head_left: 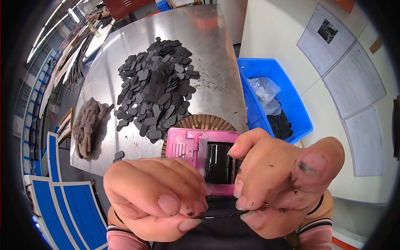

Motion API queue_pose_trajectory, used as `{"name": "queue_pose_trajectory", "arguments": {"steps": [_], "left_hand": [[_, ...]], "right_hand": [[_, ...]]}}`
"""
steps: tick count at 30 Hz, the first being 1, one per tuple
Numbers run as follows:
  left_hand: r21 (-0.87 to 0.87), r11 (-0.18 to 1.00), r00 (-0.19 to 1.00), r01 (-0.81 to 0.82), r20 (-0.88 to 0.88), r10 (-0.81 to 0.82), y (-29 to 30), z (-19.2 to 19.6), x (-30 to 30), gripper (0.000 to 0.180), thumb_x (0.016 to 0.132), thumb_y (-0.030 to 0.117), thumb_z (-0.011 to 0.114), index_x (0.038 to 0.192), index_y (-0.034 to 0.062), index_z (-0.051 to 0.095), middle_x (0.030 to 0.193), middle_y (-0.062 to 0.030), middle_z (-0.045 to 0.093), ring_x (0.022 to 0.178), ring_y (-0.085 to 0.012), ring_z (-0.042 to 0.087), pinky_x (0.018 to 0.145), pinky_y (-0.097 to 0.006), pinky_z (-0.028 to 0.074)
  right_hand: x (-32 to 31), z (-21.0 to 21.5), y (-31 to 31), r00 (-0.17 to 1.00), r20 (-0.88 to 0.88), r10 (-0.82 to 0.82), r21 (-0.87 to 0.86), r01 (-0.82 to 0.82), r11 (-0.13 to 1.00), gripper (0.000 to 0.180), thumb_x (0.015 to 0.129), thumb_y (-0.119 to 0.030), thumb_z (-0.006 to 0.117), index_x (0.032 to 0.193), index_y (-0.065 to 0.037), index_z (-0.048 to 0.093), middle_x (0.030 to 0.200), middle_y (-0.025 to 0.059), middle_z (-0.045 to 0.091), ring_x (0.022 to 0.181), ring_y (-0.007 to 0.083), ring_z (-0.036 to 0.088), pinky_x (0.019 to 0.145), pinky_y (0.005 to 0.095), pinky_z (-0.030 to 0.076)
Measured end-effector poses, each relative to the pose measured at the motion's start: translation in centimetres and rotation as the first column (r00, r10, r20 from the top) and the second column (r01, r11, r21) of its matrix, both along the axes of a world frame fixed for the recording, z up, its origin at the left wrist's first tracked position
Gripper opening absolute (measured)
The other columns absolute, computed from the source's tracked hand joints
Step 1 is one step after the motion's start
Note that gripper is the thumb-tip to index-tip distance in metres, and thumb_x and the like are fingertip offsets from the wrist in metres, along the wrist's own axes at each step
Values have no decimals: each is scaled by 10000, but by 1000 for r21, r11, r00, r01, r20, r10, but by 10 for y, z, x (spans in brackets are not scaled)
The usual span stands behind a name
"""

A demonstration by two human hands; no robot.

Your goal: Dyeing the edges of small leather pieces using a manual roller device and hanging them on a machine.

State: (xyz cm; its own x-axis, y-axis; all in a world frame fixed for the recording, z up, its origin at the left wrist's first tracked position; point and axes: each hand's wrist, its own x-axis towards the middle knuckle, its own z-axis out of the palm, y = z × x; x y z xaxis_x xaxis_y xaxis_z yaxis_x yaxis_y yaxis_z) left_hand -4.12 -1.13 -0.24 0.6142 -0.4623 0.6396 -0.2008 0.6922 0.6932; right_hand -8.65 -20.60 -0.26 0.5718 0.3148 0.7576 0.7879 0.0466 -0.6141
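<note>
My left hand and my right hand are close together at the front, thumbs and fingers pinched. Stretched between them is a thin, shiny black strip, seen nearly edge-on, its ends hidden by my fingertips. Dark smudges mark the fingers of both hands. Just beyond them is a pink plastic case with a glossy black rectangular inset. The case rests over a brown ribbed disc. Farther back, a heap of dark grey rounded flat pieces lies on the metal table.
A crumpled brown cloth lies at the table's left side, with a few loose grey pieces nearer me. To the right, a blue bin holds clear plastic and black pieces. Printed sheets hang on the right wall.
</note>
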Motion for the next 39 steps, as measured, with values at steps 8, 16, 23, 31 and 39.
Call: {"name": "queue_pose_trajectory", "arguments": {"steps": [8, 16, 23, 31, 39], "left_hand": [[427, 899, 988, -103, 145, 44, 10, 4, 19, 461, 620, 68, 786, 898, 131, 424, 672, 2, 559, 612, -152, 510, 668, -335, 356], [609, 739, 876, -287, 479, -54, 11, 6, 42, 339, 574, 31, 672, 862, 78, 499, 675, -16, 548, 577, -141, 436, 643, -323, 291], [568, 703, 745, -428, 662, -82, 5, 7, 43, 299, 558, 76, 644, 836, 73, 535, 606, -12, 530, 497, -150, 405, 598, -312, 271], [583, 664, 655, -469, 733, -181, -8, 14, 39, 274, 532, 64, 659, 803, 51, 625, 568, 5, 488, 481, -163, 412, 554, -306, 268], [511, 851, 928, -121, 362, -85, -5, 9, 35, 500, 637, 2, 660, 1073, 49, 420, 656, -4, 594, 614, -124, 466, 678, -298, 301]], "right_hand": [[3, -1, -1, 992, -44, -118, -184, 108, 977, 828, 660, 10, 646, 1307, -119, 146, 664, 1, 563, 634, 164, 548, 846, 462, 353], [5, -20, 1, 924, -19, -381, -286, 360, 888, 504, 539, 9, 624, 1019, -92, 507, 668, -36, 524, 633, 153, 477, 784, 439, 353], [3, -25, 6, 895, 73, -440, -307, 439, 844, 281, 506, -29, 661, 752, -132, 573, 740, -38, 519, 663, 167, 471, 736, 425, 366], [3, -14, -11, 917, 125, -379, -452, 393, 801, 328, 518, -36, 676, 808, -146, 567, 716, -24, 549, 668, 179, 466, 749, 449, 368], [2, -6, -35, 945, 126, -301, -350, 326, 878, 821, 644, -94, 667, 1331, -94, 217, 770, 6, 592, 748, 176, 485, 871, 451, 320]]}}
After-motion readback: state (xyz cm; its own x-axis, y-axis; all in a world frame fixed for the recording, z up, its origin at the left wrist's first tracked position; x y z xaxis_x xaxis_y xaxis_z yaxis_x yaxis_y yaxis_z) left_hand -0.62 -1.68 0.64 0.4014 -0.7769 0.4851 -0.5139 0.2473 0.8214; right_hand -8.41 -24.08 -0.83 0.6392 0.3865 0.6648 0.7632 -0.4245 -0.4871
